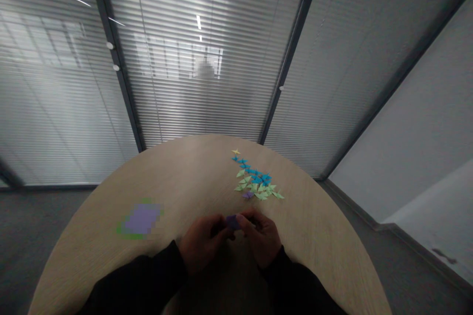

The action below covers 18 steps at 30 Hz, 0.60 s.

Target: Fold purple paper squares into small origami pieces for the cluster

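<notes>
Between my two hands is a small folded piece of purple paper (232, 222), held just above the table near its front. My left hand (205, 241) pinches its left side, fingers closed. On the other side my right hand (261, 236) grips it between thumb and fingers. Much of the paper is hidden by the fingertips, so its exact shape cannot be made out. Just beyond my hands lies a purple folded paper star (248, 195), beside several pale green paper stars (261, 196).
A round wooden table (177, 172) carries several blue paper stars (255, 172) and a yellow one (235, 151) toward the back. At left lies a blurred purple stack of paper (142, 219) with green edges. Blinds (207, 103) and a white wall (417, 147) stand beyond.
</notes>
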Motion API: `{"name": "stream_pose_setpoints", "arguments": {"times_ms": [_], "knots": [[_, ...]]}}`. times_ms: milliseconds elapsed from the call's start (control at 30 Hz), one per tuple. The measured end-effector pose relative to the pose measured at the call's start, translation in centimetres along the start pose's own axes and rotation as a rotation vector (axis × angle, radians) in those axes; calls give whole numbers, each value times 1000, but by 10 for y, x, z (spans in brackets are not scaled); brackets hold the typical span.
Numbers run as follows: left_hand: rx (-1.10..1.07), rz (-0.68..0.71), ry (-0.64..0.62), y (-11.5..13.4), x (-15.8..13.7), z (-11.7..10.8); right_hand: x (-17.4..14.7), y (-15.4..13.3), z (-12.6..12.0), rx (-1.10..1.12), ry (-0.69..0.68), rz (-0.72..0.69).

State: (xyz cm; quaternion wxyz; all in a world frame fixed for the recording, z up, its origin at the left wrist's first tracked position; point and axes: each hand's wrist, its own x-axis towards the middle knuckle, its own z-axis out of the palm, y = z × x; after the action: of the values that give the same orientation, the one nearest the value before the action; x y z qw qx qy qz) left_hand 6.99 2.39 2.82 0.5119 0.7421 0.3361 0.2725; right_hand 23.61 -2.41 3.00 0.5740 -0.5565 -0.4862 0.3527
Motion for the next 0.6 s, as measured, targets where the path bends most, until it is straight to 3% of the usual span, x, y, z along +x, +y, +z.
{"name": "stream_pose_setpoints", "arguments": {"times_ms": [167,333,600], "knots": [[-65,-13,108,-3,3,-2,4,4,-2,47,15,64],[-85,-31,194,-5,4,-2,7,7,-1,-53,-32,74],[-61,-37,140,-8,5,-4,6,6,0,-112,-74,52]]}}
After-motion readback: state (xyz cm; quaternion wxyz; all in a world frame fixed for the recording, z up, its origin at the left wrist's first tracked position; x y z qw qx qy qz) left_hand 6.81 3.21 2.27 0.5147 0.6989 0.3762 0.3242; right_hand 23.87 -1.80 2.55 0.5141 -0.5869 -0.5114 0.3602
